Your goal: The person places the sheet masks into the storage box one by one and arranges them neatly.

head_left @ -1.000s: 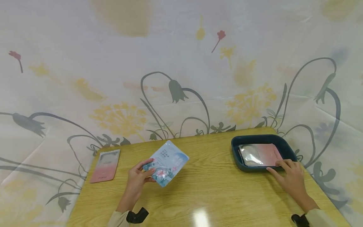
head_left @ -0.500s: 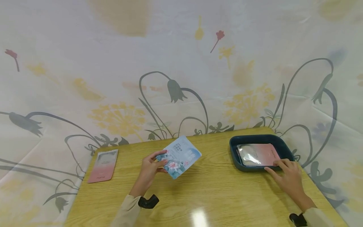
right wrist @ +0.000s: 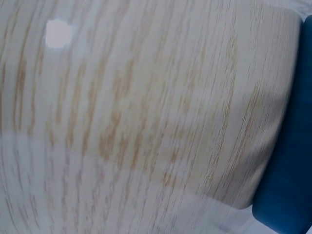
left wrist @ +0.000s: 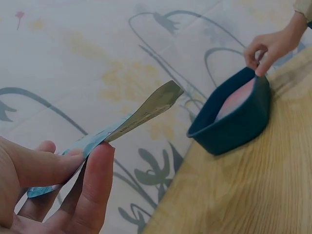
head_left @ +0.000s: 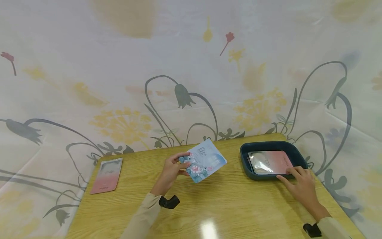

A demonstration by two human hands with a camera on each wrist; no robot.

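Note:
My left hand [head_left: 170, 171] pinches a light-blue flat sachet [head_left: 206, 159] printed with pink flowers, held tilted above the table between the other items. In the left wrist view that sachet [left wrist: 122, 122] is seen almost edge-on, between thumb and fingers. At the right, my right hand [head_left: 302, 187] grips the near rim of a dark-blue tub [head_left: 268, 143], thumb outside and fingers over the edge. Inside the tub lies a pink-and-silver sachet [head_left: 271, 162], with the edge of something beneath it. The right wrist view has only the tub's wall [right wrist: 287, 165] and tabletop.
Another pink-and-silver sachet [head_left: 106, 176] lies flat at the table's left side. The wooden table [head_left: 232, 205] runs back to a hanging cloth [head_left: 185, 49] printed with flowers, which also flanks it on both sides.
My left hand has carried the light-blue sachet rightward, toward the tub. The right hand keeps its hold on the rim, and the head view has shifted slightly.

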